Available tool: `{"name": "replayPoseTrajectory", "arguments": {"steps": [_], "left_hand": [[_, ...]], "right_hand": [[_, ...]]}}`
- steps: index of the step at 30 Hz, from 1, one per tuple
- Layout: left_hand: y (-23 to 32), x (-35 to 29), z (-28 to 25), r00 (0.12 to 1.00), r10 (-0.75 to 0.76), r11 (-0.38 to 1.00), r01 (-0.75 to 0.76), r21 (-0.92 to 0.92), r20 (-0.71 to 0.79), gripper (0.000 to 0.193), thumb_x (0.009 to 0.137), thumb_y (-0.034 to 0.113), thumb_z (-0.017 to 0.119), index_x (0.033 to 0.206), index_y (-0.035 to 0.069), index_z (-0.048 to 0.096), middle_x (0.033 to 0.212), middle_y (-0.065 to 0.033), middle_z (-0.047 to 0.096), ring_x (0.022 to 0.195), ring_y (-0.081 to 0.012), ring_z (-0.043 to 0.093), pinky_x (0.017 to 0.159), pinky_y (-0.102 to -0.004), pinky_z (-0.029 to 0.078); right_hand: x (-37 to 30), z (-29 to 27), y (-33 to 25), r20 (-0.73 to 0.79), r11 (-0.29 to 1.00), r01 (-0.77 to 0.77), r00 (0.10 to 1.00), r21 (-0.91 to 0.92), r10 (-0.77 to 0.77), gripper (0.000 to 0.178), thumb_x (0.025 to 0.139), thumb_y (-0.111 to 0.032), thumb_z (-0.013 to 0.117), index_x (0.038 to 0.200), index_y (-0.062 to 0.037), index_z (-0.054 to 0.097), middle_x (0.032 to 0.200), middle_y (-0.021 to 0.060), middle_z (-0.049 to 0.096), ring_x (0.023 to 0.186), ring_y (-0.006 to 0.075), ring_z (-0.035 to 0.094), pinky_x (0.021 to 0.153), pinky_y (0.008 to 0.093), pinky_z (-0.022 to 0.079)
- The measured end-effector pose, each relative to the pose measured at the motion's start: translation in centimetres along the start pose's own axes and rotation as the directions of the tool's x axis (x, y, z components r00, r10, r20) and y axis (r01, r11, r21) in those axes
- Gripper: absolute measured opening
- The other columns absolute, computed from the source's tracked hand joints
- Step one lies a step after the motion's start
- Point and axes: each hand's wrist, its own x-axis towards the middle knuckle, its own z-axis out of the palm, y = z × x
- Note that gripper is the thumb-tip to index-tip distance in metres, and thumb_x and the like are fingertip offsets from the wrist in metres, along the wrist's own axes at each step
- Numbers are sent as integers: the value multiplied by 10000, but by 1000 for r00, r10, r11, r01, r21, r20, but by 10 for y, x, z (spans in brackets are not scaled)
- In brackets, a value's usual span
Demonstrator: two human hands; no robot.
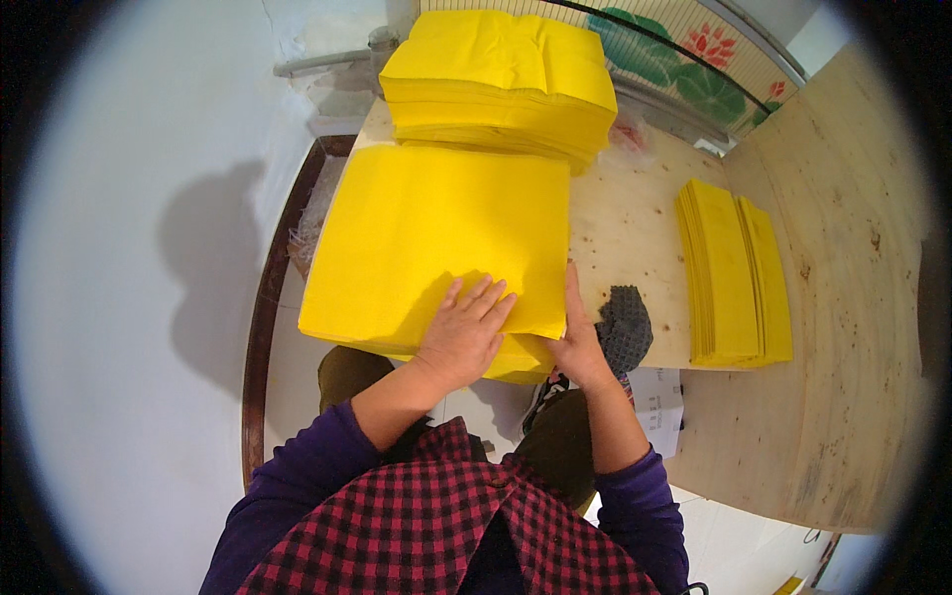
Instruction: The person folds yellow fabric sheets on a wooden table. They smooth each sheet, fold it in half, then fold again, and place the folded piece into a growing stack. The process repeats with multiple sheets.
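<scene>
A wide stack of yellow cloth-like sheets (436, 218) lies at the near edge of the wooden table (635, 238), its front slightly overhanging. My left hand (464, 329) rests palm down on the top sheet near its front edge, fingers spread. At the stack's front right corner, my right hand (579, 342) stands on edge against the side, its fingers stretched along it. The right thumb is close to the corner and partly hidden. Beside that hand lies a dark grey textured cloth (627, 327).
Behind the near stack rises a taller yellow stack (496, 55). Narrower folded yellow pieces (724, 278) lie at the right, against an upright wooden panel (833, 297). A white wall (129, 297) bounds the left. Below the table's edge, a white printed box (658, 402) shows.
</scene>
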Motion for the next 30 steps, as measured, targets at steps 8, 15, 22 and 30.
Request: {"name": "replayPoseTrajectory", "arguments": {"steps": [8,15,22,30], "left_hand": [[-2,1,9,1000,-2,999,2,-37,-11,457,897,188,529,1321,22,483,1398,-166,458,1335,-309,400,1125,-526,216],[-4,-5,2,999,-44,997,44,-60,0,459,874,162,531,1311,27,490,1408,-161,450,1343,-302,397,1125,-546,208],[-61,-57,-35,985,-155,970,166,178,-75,453,825,93,553,1277,59,545,1316,-149,553,1289,-289,468,1122,-570,200],[-150,-123,-76,867,-365,926,377,-31,-339,505,711,-47,590,1200,77,602,1246,-110,611,1239,-291,511,1105,-509,279]], "right_hand": [[2,-5,3,-59,957,192,976,-216,-210,862,696,11,727,1461,-98,345,1502,162,351,1414,300,295,1149,389,237],[16,-6,0,6,951,226,973,-211,-230,355,655,9,784,980,-113,707,1118,85,687,1217,286,558,1140,485,239],[17,-3,-1,-96,985,171,981,-12,-171,287,793,118,621,964,-98,704,990,26,715,1108,214,626,1144,447,263],[14,-2,5,-104,986,135,987,98,-124,280,806,145,597,971,-59,694,991,36,710,1124,221,618,1134,436,302]]}}
